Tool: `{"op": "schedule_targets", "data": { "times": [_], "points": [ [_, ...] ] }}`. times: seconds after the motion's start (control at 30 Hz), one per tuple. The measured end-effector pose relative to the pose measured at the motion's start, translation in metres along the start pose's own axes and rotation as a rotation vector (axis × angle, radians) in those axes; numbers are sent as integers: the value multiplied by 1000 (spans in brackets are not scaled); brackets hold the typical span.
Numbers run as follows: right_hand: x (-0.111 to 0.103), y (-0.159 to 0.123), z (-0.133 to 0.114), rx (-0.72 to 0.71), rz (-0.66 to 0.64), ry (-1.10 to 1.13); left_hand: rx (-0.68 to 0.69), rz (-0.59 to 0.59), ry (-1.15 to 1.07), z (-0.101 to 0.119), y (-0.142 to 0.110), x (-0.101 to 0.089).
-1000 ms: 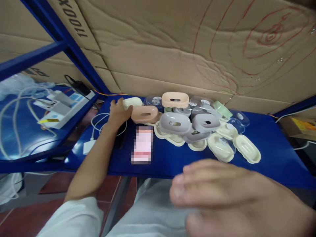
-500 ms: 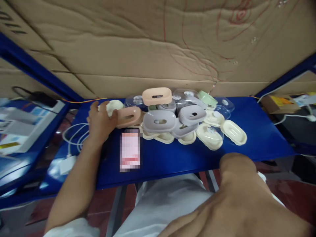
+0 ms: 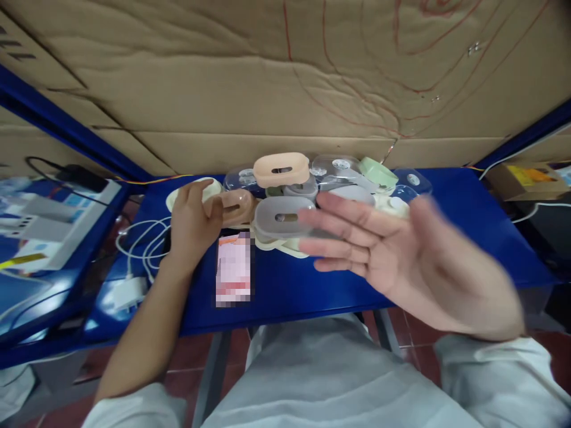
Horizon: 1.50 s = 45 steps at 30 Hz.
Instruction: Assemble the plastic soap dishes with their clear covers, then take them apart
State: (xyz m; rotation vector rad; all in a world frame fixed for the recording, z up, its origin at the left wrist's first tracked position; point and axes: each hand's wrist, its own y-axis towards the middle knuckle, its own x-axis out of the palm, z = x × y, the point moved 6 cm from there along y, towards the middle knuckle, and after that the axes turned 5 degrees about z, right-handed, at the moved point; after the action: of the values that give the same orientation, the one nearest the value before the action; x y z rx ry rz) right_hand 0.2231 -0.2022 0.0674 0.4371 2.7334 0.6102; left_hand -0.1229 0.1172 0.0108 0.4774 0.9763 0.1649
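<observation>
Several plastic soap dishes are heaped along the back of the blue table. My left hand [image 3: 194,220] rests at the heap's left end, fingers bent and apart over a cream soap dish [image 3: 213,188]. Its thumb is beside a brownish-peach soap dish [image 3: 243,207]; whether it touches is unclear. My right hand [image 3: 392,255], palm up with fingers spread, is raised in front of the heap and holds nothing. Its blurred fingertips overlap a grey soap dish [image 3: 267,221] and hide dishes behind. A light peach dish [image 3: 263,173] tops the pile, with a green one [image 3: 379,176] to its right.
Clear lids [image 3: 332,165] with round stickers lie at the back. A blurred-out pinkish rectangle [image 3: 234,267] lies on the blue table [image 3: 285,291]. Left of it are a white charger [image 3: 127,292] and coiled cable [image 3: 147,238]. A cardboard wall [image 3: 223,89] stands behind; an open box [image 3: 521,184] is at right.
My right hand has swung up from the lower right and turned palm up over the heap's front. My left hand has shifted slightly right in view and stays by the same dishes.
</observation>
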Motion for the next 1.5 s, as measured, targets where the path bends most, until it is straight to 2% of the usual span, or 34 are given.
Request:
{"op": "schedule_targets", "data": {
  "times": [0.07, 0.1, 0.17, 0.23, 0.33, 0.4, 0.47, 0.6, 0.73, 0.83, 0.97, 1.07, 1.17, 1.23, 1.33, 1.5],
  "points": [
    [6, 66, 25, 22, 30, -8, 33, -16, 7, 9, -6, -3],
    [7, 90, 37, 32, 45, -11, 53, -34, 8, 16, -12, -5],
    [3, 113, 60, 64, 83, 1, 124, -62, 10, 37, -32, -10],
    [-7, 107, 80, 95, 127, 42, 259, -85, 20, 69, -61, -15],
    [-27, 75, 99, 42, 195, 47, 442, -121, -69, 122, -110, -19],
    [-33, 57, 104, -78, 202, -72, 483, -124, -104, 148, -135, -17],
    [-28, 51, 109, -167, 141, -247, 480, -89, -94, 161, -147, -9],
    [5, 55, 122, -213, -83, -494, 462, -37, 46, 158, -144, 17],
    [34, 52, 125, -317, -249, -473, 435, 54, 78, 140, -131, 27],
    [42, 49, 130, -325, -286, -531, 400, 83, 129, 128, -124, 25],
    [40, 49, 132, -300, -239, -590, 407, 122, 185, 129, -125, 9],
    [49, 49, 129, -312, -287, -685, 407, 147, 133, 138, -137, -10],
    [63, 47, 128, -302, -430, -754, 459, 77, 22, 148, -160, -19],
    [69, 46, 129, -300, -477, -771, 507, 29, -33, 152, -180, -19],
    [69, 47, 131, -313, -480, -804, 542, -11, -100, 150, -203, -12],
    [56, 39, 126, -355, -444, -759, 468, 41, -235, 131, -216, -10]
  ]
}}
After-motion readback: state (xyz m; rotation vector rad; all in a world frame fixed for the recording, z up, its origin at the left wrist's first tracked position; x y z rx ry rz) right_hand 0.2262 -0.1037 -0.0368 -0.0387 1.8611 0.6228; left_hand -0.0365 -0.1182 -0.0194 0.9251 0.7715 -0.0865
